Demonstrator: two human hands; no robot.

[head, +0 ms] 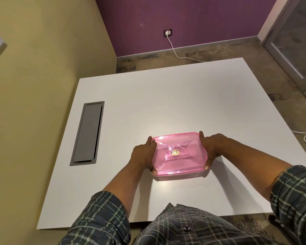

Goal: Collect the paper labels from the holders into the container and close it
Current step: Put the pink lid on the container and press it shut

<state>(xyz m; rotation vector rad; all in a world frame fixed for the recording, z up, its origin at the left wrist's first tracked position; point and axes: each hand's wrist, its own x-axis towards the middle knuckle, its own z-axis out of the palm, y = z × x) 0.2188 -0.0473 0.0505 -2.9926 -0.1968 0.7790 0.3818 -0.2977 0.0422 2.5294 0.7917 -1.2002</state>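
Observation:
A pink translucent container (179, 153) with its lid on sits on the white table (166, 96), near the front middle. A small round yellowish mark shows at the centre of the lid. My left hand (143, 155) grips the container's left end, thumb at the near corner and fingers at the far corner. My right hand (211, 149) grips the right end the same way. No paper labels or holders are visible; the container's contents cannot be made out through the lid.
A grey cable hatch (87, 133) is set into the table at the left. A white charger cable (175, 50) runs from a wall socket across the floor behind the table. A yellow wall stands close on the left.

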